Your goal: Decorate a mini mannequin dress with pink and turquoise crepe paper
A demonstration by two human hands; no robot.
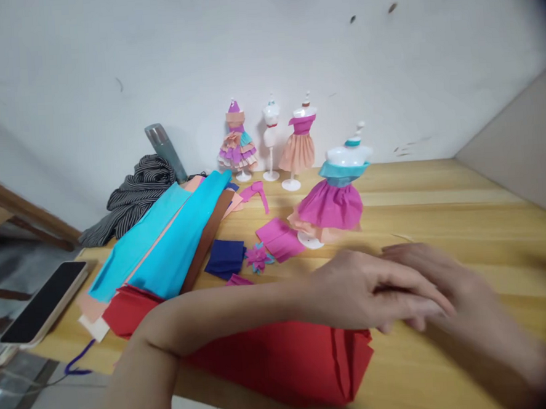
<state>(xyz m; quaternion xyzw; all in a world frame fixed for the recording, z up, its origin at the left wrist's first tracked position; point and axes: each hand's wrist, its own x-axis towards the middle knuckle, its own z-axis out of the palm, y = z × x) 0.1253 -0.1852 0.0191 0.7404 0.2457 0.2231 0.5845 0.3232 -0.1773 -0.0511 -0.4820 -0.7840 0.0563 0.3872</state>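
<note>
My left hand reaches across the table from the left, its thumb and fingers drawn together in front of my right hand. The two hands overlap, and whether anything is pinched between them is hidden. My right hand is blurred by motion, its fingers mostly covered. Beneath my left forearm lies a folded red sheet of crepe-like material. Closest behind the hands stands a small white dress form with a teal top and a magenta skirt.
Three more small dress forms stand along the wall. Magenta pieces, a dark blue folded piece and a flower lie mid-table. To the left are turquoise sheets, a striped cloth, a bottle and a phone.
</note>
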